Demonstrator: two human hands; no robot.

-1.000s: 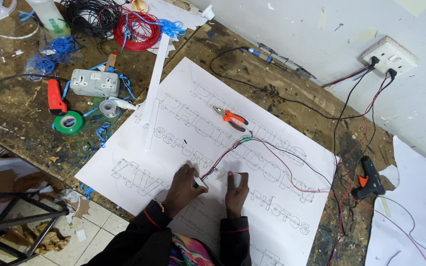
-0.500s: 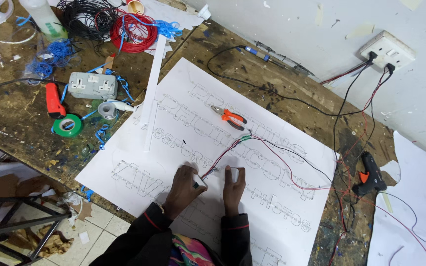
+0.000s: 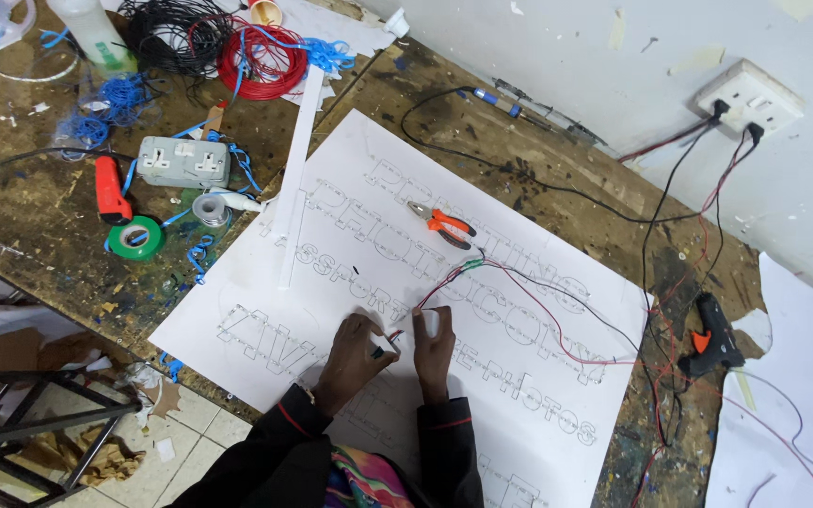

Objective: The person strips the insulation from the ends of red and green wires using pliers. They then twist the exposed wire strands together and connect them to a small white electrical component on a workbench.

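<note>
A large white sheet (image 3: 350,188) with outlined letters lies across the wooden workbench. My left hand (image 3: 355,357) rests on it near the front edge and pinches the end of a thin red wire (image 3: 444,287) together with a small dark part. My right hand (image 3: 433,348) presses flat on the sheet right beside it, fingertips by the same wire end. The red and black wires run from my hands up and right across the sheet. Orange-handled pliers (image 3: 439,224) lie on the sheet above my hands.
A grey socket box (image 3: 183,162), green tape roll (image 3: 135,237), red-handled tool (image 3: 110,188) and coils of red (image 3: 261,58) and black wire sit at the left. A black glue gun (image 3: 715,334) lies at the right. A wall socket (image 3: 750,99) feeds several cables.
The view has shifted slightly. My hands stay at the same spot on the sheet, with small finger movements at the wire end.
</note>
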